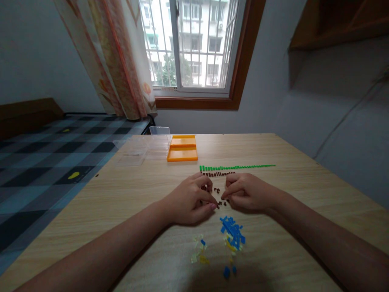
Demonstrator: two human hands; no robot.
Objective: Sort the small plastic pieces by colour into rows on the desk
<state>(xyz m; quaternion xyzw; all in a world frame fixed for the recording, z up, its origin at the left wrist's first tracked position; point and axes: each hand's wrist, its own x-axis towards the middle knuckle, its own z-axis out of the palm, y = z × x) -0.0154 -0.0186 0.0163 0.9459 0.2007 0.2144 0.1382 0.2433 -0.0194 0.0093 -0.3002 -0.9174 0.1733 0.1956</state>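
On the wooden table, loose small brown pieces (pixel 218 190) lie between my two hands. My left hand (pixel 193 198) rests there with thumb and index finger pinched at a small brown piece (pixel 218 206); more brown pieces are partly covered by its curled fingers. Opposite it, my right hand (pixel 247 192) is closed, its fingertips pressed together low over the pile; what they hold, if anything, is too small to make out. Just beyond the hands runs a row of brown pieces (pixel 217 174), and behind that a longer row of green pieces (pixel 231 167) tapering to the right.
Nearer me lie a heap of blue pieces (pixel 232 231) and scattered yellow pieces (pixel 203 259). At the back stand an orange tray (pixel 182 159) and clear plastic boxes (pixel 133 158). A bed (pixel 60 158) borders the table's left side, under a curtained window (pixel 200 44).
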